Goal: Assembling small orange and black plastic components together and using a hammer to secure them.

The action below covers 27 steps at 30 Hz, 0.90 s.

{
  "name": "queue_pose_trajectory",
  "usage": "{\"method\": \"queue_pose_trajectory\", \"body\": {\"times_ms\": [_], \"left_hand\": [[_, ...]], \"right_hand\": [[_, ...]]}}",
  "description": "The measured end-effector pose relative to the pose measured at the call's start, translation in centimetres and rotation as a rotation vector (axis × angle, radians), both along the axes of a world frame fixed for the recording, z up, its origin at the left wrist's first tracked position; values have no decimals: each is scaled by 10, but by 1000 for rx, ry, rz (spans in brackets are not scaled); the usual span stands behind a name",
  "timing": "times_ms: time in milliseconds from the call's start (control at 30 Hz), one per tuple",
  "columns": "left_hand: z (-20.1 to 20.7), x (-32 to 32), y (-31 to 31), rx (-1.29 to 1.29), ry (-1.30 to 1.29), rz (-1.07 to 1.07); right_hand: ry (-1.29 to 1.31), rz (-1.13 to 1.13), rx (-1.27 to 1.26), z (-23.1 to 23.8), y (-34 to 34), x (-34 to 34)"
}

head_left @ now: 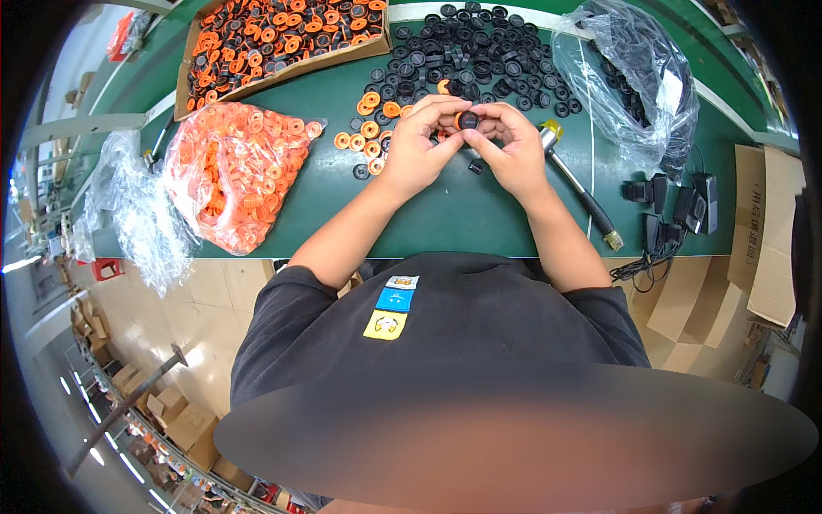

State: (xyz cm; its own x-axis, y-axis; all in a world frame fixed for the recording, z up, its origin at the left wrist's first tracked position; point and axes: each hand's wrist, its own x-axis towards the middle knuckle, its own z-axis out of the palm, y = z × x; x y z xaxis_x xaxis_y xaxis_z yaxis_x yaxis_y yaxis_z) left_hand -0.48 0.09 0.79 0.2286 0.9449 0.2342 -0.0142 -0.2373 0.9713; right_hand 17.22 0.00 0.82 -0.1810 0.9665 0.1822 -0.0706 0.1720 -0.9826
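Observation:
My left hand (419, 146) and my right hand (512, 147) meet over the green table, both pinching one small round cap (467, 121) in black and orange. Its lower side is hidden by my fingers. Left of my left hand lie several loose orange rings (370, 129). Beyond both hands spreads a heap of black round caps (462, 58). A small black piece (476, 166) rests on the table just below my fingers. Beside my right hand lies a hammer with a yellow head (550, 134) and a dark handle (591, 206).
A cardboard box (282, 79) of black-and-orange pieces stands far left, with a clear bag of orange rings (244, 176) in front. Crumpled clear plastic (137, 206) hangs over the left edge. Far right lies a plastic bag of black parts (634, 81); nearer are black adapters with cables (685, 210).

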Motion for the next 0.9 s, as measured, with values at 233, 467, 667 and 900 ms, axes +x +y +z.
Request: {"method": "queue_pose_trajectory", "body": {"times_ms": [233, 467, 667, 900], "left_hand": [[4, -6, 1, 42, 224, -37], [2, -2, 2, -267, -237, -59], [1, -8, 5, -351, -234, -95], [-4, -6, 5, -343, -186, -117]], "right_hand": [[-106, -94, 115, 0, -1, 0], [204, -11, -37, -2, 1, 2], [88, -44, 67, 3, 1, 1], [-125, -94, 172, 4, 3, 5]]}}
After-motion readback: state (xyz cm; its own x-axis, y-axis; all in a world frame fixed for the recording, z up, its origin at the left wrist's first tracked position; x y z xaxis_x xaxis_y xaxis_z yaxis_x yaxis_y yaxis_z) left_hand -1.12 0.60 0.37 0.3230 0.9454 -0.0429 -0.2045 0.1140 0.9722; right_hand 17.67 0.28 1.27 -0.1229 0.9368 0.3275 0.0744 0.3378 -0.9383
